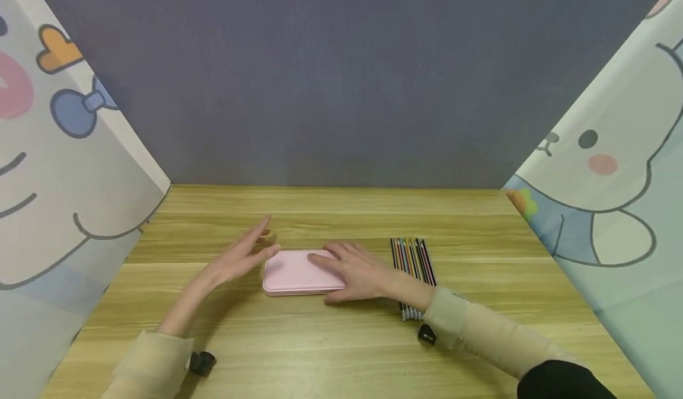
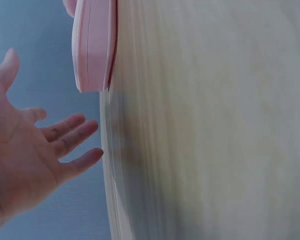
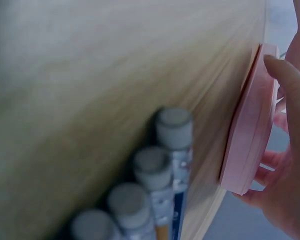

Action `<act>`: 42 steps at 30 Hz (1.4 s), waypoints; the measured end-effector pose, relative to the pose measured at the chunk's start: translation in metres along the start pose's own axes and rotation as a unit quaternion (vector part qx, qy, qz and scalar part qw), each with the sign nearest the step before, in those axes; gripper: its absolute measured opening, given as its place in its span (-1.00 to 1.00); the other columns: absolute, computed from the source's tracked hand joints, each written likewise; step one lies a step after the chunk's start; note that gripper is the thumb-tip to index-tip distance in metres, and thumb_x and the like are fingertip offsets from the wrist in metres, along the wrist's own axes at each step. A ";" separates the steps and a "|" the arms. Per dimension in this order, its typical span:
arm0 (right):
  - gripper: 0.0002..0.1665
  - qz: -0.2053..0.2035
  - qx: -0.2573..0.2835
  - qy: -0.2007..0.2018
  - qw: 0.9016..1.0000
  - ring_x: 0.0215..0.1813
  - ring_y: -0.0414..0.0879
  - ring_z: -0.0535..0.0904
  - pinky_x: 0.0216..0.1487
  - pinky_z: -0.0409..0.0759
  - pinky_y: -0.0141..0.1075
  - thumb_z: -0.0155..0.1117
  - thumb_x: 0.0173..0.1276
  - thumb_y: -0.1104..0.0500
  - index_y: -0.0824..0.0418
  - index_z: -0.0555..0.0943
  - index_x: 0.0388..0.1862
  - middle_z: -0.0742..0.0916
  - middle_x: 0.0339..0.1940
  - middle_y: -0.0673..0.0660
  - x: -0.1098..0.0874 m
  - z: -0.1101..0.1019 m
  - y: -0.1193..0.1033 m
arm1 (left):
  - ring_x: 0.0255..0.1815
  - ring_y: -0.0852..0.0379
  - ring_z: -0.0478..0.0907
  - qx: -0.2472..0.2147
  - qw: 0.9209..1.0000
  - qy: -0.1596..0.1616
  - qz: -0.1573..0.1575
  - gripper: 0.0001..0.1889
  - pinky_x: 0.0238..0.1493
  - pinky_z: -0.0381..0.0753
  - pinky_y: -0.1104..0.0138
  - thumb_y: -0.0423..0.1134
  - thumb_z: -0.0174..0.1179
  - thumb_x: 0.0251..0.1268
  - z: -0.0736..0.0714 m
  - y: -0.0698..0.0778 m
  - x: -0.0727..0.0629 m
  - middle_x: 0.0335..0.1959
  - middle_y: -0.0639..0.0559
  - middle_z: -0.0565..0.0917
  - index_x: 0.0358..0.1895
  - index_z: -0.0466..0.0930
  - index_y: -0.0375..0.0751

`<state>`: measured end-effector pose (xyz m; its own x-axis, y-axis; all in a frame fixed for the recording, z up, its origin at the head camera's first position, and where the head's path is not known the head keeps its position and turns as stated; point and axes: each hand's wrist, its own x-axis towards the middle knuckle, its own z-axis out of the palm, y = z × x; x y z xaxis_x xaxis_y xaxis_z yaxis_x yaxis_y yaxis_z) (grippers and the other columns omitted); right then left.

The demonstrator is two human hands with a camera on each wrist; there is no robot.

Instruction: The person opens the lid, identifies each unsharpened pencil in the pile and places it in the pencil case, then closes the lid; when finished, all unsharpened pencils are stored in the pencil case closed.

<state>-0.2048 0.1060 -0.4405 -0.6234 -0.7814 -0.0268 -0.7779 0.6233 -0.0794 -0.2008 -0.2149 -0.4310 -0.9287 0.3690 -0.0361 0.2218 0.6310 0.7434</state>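
Observation:
A closed pink pencil case (image 1: 299, 271) with rounded corners lies flat on the wooden table. My right hand (image 1: 357, 271) spans its right part, thumb at the near side and fingers over the top and far edge; the right wrist view also shows this thumb (image 3: 280, 67) against the case (image 3: 250, 130). Off the case's left end, my left hand (image 1: 240, 259) is spread, its thumb tip close to the far left corner. Nothing is in its palm (image 2: 25, 160) in the left wrist view. To the right lies a row of several pencils (image 1: 408, 257), partly hidden under my right forearm.
Silvery eraser ends (image 3: 175, 130) of the pencils point toward my side of the table (image 1: 299, 351). A dark grey panel (image 1: 341, 91) rises at the back, and cartoon-printed panels (image 1: 613, 168) flank both sides. A small black piece (image 1: 203, 363) sits by my left cuff.

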 end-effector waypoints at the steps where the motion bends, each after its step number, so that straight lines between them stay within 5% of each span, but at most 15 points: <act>1: 0.10 -0.001 -0.004 0.000 1.000 0.57 0.11 0.35 0.59 0.35 0.11 0.19 0.29 -0.55 -0.32 0.01 0.69 0.36 0.60 0.12 0.001 0.001 0.000 | 0.55 -0.44 0.25 -0.001 1.000 -0.010 0.001 -0.06 0.44 0.39 -0.30 0.20 0.04 0.56 0.000 -0.001 -0.001 0.60 -0.39 0.22 0.70 -0.28 -0.11; 9: 0.06 -0.007 -0.027 0.011 1.000 0.54 0.11 0.39 0.53 0.42 0.10 0.15 0.35 -0.52 -0.27 0.01 0.70 0.39 0.58 0.14 0.003 0.003 0.000 | 0.61 -0.46 0.15 0.007 0.998 -0.065 0.017 0.15 0.49 0.24 -0.37 0.17 0.33 0.34 0.003 -0.008 -0.011 0.62 -0.39 0.19 0.69 -0.28 -0.23; 17: 0.04 -0.010 -0.026 0.013 1.000 0.52 0.12 0.41 0.50 0.47 0.12 0.15 0.37 -0.48 -0.25 0.02 0.70 0.40 0.55 0.16 0.003 0.005 0.002 | 0.66 -0.43 0.01 0.037 0.995 -0.090 0.035 0.34 0.58 -0.37 -0.42 0.15 0.54 0.05 0.013 -0.009 -0.014 0.63 -0.41 0.15 0.65 -0.24 -0.36; 26: 0.04 -0.006 -0.025 0.009 1.000 0.52 0.13 0.41 0.50 0.46 0.12 0.14 0.39 -0.47 -0.27 -0.02 0.71 0.39 0.56 0.16 0.001 0.004 0.001 | 0.70 -0.47 -0.32 0.059 0.994 -0.086 0.030 0.40 0.59 -0.47 -0.38 0.15 0.64 -0.13 0.025 -0.013 -0.017 0.66 -0.49 -0.05 0.63 -0.18 -0.34; 42: 0.04 -0.012 -0.029 0.011 0.999 0.50 0.17 0.44 0.47 0.49 0.12 0.17 0.37 -0.44 -0.22 0.04 0.70 0.41 0.55 0.21 0.006 0.002 0.003 | 0.70 -0.46 -0.26 0.068 0.996 -0.041 0.044 0.28 0.59 -0.36 -0.40 0.13 0.59 -0.02 0.031 -0.016 -0.014 0.67 -0.46 -0.06 0.60 -0.07 -0.38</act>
<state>-0.2107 0.1029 -0.4434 -0.6055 -0.7959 -0.0041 -0.7956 0.6054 -0.0213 -0.1824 -0.2086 -0.4628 -0.8775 0.4785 -0.0332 0.3452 0.6781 0.6488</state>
